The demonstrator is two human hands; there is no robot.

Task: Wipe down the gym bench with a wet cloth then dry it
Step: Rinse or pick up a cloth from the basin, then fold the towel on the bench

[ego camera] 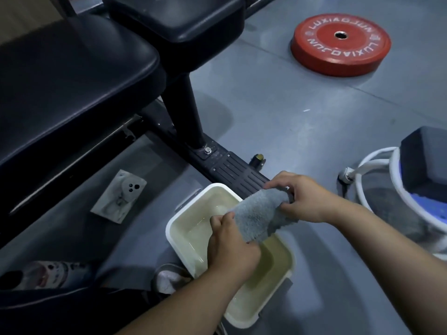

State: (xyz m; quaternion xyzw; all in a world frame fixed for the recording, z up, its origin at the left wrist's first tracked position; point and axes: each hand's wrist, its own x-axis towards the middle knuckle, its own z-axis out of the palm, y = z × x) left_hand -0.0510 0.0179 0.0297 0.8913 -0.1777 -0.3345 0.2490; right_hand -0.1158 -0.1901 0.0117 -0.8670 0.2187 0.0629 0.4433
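A grey cloth [260,215] is stretched between my two hands above a white rectangular basin [176,215] holding water on the floor. My left hand [232,245] grips the cloth's lower end over the basin. My right hand [303,198] grips its upper end near the bench foot. The black padded gym bench [72,81] fills the upper left, with its seat pad [191,18] behind and its black metal base bar [232,170] running toward the basin.
A red weight plate [341,44] lies flat on the grey floor at upper right. A white-framed object with a dark block [425,160] stands at the right edge. A pale folded cloth [118,197] lies under the bench. My shoe [167,276] is beside the basin.
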